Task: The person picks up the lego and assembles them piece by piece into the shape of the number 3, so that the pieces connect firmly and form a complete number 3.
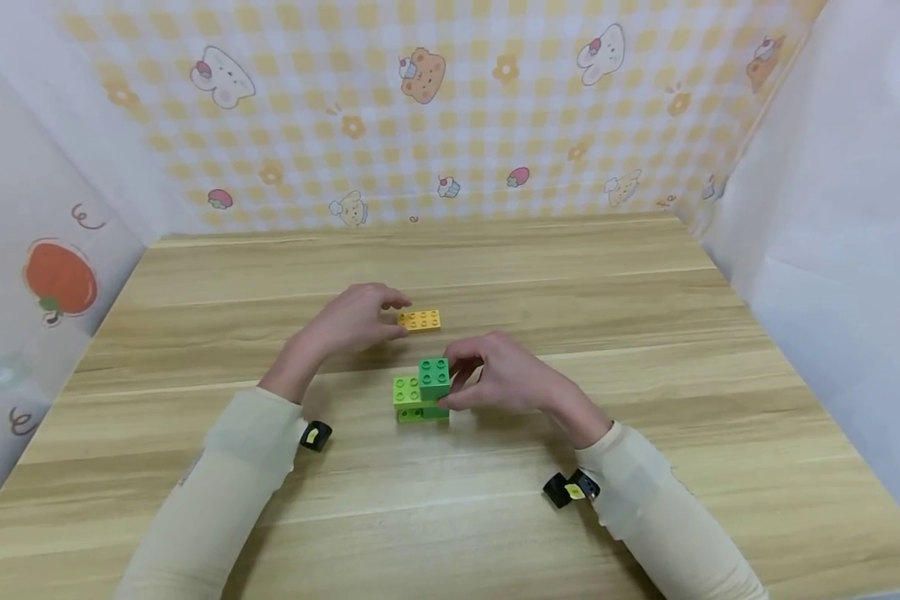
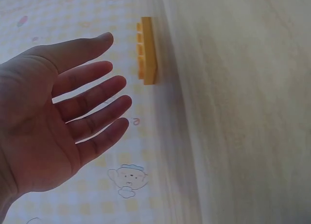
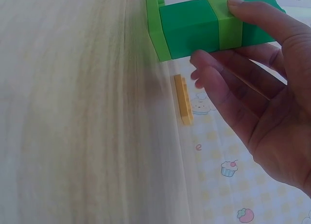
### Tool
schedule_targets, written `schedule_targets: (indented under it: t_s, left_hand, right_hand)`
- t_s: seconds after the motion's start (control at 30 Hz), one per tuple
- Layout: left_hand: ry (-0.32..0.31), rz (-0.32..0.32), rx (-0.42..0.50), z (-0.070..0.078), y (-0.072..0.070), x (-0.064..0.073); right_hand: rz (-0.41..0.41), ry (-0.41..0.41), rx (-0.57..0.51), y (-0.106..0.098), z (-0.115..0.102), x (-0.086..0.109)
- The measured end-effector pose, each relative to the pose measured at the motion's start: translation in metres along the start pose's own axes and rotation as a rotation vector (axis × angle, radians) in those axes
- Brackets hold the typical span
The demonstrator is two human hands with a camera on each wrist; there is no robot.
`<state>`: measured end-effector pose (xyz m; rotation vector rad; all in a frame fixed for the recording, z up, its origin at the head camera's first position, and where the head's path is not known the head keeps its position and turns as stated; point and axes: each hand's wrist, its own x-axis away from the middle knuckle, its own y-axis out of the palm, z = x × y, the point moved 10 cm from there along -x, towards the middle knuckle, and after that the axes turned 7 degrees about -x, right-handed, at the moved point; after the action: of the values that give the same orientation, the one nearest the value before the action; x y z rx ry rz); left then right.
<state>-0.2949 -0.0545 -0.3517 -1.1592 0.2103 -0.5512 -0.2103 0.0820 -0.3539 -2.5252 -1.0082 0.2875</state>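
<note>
A small stack of toy building bricks stands near the middle of the table. It has a light green bottom plate [image 1: 411, 415], a dark green brick [image 3: 189, 28], another light green plate [image 1: 405, 390] and a dark green top brick [image 1: 434, 379] at its right end. My right hand [image 1: 506, 375] holds the stack from the right, thumb on the upper light green plate's side, fingers reaching round behind. Behind the stack lies a yellow-orange brick [image 1: 423, 321] with studs up. My left hand [image 1: 356, 318] is beside its left end, thumb and fingers spread, fingertips short of it in the left wrist view.
The wood-grain table [image 1: 532, 533] meets a yellow checked backdrop [image 1: 487, 108] with cartoon prints at the back. White sheets [image 1: 832, 208] rise along both sides. Small black devices [image 1: 570, 489] sit at both wrists, by the pale sleeves [image 1: 225, 492].
</note>
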Motion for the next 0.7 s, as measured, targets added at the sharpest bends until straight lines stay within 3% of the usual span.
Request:
schedule_targets:
  t_s: [0.3, 0.7]
  left_hand:
    - [0.016, -0.035, -0.033, -0.005, 0.013, -0.019]
    - [0.014, -0.035, -0.066, -0.007, 0.019, -0.026]
  right_hand:
    - [-0.002, -0.006, -0.01, 0.001, 0.0, 0.0]
    - [0.0, -0.007, 0.005, 0.0, -0.001, 0.001]
